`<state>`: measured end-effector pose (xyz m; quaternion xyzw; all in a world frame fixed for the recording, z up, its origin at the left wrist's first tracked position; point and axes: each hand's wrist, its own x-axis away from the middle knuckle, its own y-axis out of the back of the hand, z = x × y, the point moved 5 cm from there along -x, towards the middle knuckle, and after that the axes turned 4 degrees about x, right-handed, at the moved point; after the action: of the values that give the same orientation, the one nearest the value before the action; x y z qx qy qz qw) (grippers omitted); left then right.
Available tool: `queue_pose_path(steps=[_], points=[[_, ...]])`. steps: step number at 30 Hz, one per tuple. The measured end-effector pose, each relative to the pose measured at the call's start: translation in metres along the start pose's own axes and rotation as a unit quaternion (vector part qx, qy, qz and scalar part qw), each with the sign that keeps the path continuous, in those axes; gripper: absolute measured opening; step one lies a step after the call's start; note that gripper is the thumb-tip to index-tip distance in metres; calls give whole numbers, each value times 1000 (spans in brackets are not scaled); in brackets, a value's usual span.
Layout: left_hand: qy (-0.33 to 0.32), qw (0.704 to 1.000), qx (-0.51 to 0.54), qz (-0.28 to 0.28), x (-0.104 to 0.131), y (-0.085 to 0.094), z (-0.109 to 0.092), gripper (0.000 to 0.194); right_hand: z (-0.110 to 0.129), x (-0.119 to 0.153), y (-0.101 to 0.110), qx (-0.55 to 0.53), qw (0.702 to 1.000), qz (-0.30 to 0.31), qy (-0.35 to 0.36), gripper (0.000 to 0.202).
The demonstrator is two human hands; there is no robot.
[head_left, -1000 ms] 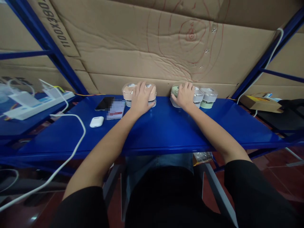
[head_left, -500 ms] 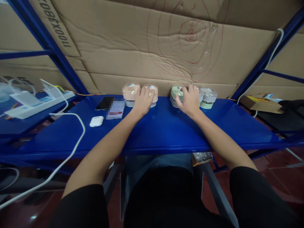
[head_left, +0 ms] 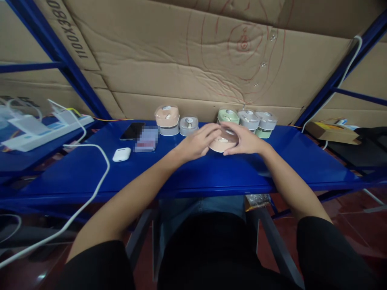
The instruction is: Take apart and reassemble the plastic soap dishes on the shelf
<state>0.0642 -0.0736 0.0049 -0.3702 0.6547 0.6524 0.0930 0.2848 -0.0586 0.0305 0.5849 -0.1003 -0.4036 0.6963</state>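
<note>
A peach-coloured round container (head_left: pixel 222 145) with a clear domed lid is between my two hands, low over the middle of the table. My right hand (head_left: pixel 247 139) curls round its right side, thumb at the front. From the left, my left hand (head_left: pixel 198 141) presses its bent fingers against the container's left edge and lid. Part of the lid is hidden by the fingers. Behind my left hand stands a single grey container (head_left: pixel 189 126). To its left a peach container (head_left: pixel 167 116) sits stacked on a grey one.
A green container (head_left: pixel 229 115), a grey container (head_left: pixel 248 119) and another grey container (head_left: pixel 266 118) stand stacked at the back right. On the left lie two phones (head_left: pixel 147 139), a white earbud case (head_left: pixel 121 154) and a white cable (head_left: pixel 104 177). A power strip (head_left: pixel 48 133) is further left.
The peach container has come off the grey one at back left and moved right and nearer me. My right hand has left the green stack and joined my left hand at the peach container.
</note>
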Motion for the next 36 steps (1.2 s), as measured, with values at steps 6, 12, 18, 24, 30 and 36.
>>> queue_pose_path(steps=[6, 12, 18, 24, 30, 36], points=[[34, 998, 19, 41, 3, -27, 4, 68, -15, 0, -19, 5, 997, 72, -27, 107], [125, 982, 123, 65, 7, -27, 15, 109, -7, -1, -31, 18, 997, 71, -22, 106], [156, 968, 189, 51, 10, -33, 26, 117, -8, -1, -18, -15, 999, 42, -19, 90], [148, 973, 160, 79, 11, -40, 21, 106, -52, 27, 24, 6, 992, -6, -129, 91], [113, 979, 140, 99, 8, -44, 8, 49, -81, 50, 21, 10, 975, 28, -222, 92], [129, 977, 162, 54, 3, -34, 17, 32, -76, 46, 14, -2, 979, 33, -203, 88]])
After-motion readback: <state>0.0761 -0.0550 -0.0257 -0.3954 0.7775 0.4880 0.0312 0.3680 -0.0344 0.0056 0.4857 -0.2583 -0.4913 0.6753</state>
